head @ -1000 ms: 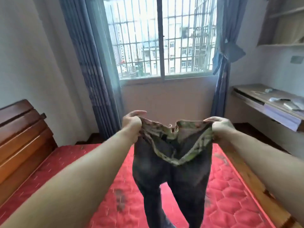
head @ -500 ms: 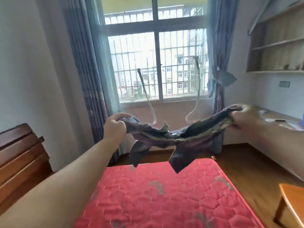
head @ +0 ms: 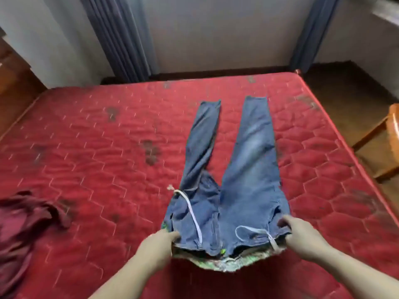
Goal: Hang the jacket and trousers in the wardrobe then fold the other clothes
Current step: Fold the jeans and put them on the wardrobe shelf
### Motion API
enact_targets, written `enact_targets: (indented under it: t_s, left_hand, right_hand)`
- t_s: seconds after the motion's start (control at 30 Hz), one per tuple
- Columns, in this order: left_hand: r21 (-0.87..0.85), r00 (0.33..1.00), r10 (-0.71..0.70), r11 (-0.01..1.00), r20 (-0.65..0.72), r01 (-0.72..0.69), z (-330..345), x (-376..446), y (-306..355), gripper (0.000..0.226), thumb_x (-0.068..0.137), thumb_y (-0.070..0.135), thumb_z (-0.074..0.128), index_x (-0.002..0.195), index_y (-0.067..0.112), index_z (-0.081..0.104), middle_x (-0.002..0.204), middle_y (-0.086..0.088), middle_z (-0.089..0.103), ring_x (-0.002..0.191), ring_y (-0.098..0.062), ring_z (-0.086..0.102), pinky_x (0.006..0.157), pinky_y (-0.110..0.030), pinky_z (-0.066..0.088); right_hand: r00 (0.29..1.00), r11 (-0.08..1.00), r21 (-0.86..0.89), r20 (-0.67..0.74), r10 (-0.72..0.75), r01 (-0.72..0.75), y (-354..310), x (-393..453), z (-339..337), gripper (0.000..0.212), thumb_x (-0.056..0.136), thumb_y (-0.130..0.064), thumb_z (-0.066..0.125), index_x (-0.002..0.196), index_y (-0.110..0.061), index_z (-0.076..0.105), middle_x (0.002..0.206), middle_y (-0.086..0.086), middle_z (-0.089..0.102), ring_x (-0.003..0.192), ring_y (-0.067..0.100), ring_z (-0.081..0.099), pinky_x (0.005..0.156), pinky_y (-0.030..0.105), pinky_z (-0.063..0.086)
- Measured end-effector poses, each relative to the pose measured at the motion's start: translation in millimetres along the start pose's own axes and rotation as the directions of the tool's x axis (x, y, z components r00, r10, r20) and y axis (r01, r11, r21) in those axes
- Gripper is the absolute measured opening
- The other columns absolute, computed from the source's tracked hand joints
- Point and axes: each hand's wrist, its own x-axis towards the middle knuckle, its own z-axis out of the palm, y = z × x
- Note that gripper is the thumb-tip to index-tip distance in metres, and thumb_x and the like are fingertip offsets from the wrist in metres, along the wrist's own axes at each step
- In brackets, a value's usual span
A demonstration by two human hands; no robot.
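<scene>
Jeans [head: 235, 175] lie flat on the red mattress [head: 97, 147], legs pointing away from you toward the curtained wall, so the long axis runs straight out from your body. Your left hand [head: 158, 244] pinches the waistband's left corner and your right hand [head: 302, 236] the right corner, each grip clenched on denim. For a lengthwise fold, I judge either hand could carry its side across. A maroon garment [head: 23, 221] sits crumpled well apart at left.

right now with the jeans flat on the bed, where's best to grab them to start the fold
Grip the jeans at the waistband corners, coming from the near edge of the mattress, probably best. The waist lies nearest, legs pointing away. The left hand and right hand already pinch those corners.
</scene>
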Motion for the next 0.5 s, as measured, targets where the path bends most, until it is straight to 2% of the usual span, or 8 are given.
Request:
enact_targets:
  t_s: [0.1, 0.2, 0.27, 0.4, 0.47, 0.5]
  left_hand:
    - [0.035, 0.995, -0.003, 0.999, 0.097, 0.0, 94.2, -4.9, -5.1, 0.03, 0.092, 0.036, 0.052, 0.121, 0.038, 0.048, 0.12, 0.002, 0.054, 0.107, -0.029, 0.062, 0.088, -0.039, 0.048]
    - [0.041, 0.994, 0.012, 0.999, 0.106, -0.016, 137.4, -12.0, -7.9, 0.041, 0.093, 0.027, 0.047, 0.132, 0.039, 0.044, 0.13, 0.005, 0.045, 0.108, -0.03, 0.062, 0.089, -0.039, 0.047]
    - [0.037, 0.993, 0.011, 0.999, 0.114, -0.015, 146.9, -14.8, -7.6, 0.043, 0.092, 0.031, 0.049, 0.134, 0.038, 0.042, 0.129, 0.004, 0.045, 0.107, -0.03, 0.062, 0.088, -0.039, 0.046]
    - [0.035, 0.977, 0.045, 0.998, 0.209, -0.053, 144.7, -15.1, -6.4, 0.041, 0.082, 0.031, 0.052, 0.122, 0.04, 0.048, 0.121, 0.009, 0.056, 0.109, -0.027, 0.06, 0.088, -0.035, 0.046]
    - [0.028, 0.932, 0.066, 0.996, 0.356, -0.081, 142.2, -14.4, -1.4, 0.042, 0.076, 0.039, 0.054, 0.118, 0.04, 0.052, 0.118, 0.009, 0.062, 0.11, -0.024, 0.06, 0.087, -0.032, 0.046]
    - [0.036, 0.89, 0.08, 0.994, 0.45, -0.108, 142.8, -13.7, 1.5, 0.042, 0.075, 0.043, 0.058, 0.117, 0.039, 0.053, 0.116, 0.008, 0.064, 0.109, -0.023, 0.061, 0.087, -0.031, 0.046]
  right_hand:
    - [0.988, 0.993, -0.12, 0.152, 0.025, -0.006, 39.0, -7.4, 91.9, 0.04, 0.078, -0.017, 0.046, 0.117, -0.027, 0.048, 0.124, 0.0, 0.06, 0.113, 0.024, 0.06, 0.09, 0.037, 0.048]
    - [0.975, 0.974, -0.22, 0.205, 0.091, -0.045, 68.5, -17.5, 139.9, 0.05, 0.084, -0.032, 0.05, 0.131, -0.033, 0.034, 0.126, 0.0, 0.057, 0.11, 0.026, 0.062, 0.086, 0.039, 0.049]
    - [0.968, 0.96, -0.275, 0.218, 0.123, -0.06, 83.0, -23.3, 154.3, 0.059, 0.086, -0.038, 0.052, 0.138, -0.035, 0.024, 0.124, 0.0, 0.059, 0.107, 0.026, 0.063, 0.083, 0.037, 0.048]
    - [0.953, 0.931, -0.359, 0.255, 0.161, -0.061, 92.8, -30.0, 152.9, 0.053, 0.085, -0.034, 0.048, 0.134, -0.032, 0.026, 0.123, 0.002, 0.063, 0.106, 0.025, 0.064, 0.081, 0.037, 0.046]
    - [0.915, 0.892, -0.45, 0.342, 0.215, -0.041, 92.0, -33.6, 146.6, 0.053, 0.085, -0.033, 0.047, 0.135, -0.026, 0.03, 0.129, 0.001, 0.06, 0.114, 0.024, 0.061, 0.086, 0.035, 0.046]
    - [0.88, 0.861, -0.509, 0.4, 0.255, -0.017, 89.4, -36.0, 144.7, 0.055, 0.084, -0.034, 0.049, 0.135, -0.025, 0.032, 0.132, -0.001, 0.058, 0.117, 0.023, 0.059, 0.089, 0.034, 0.046]
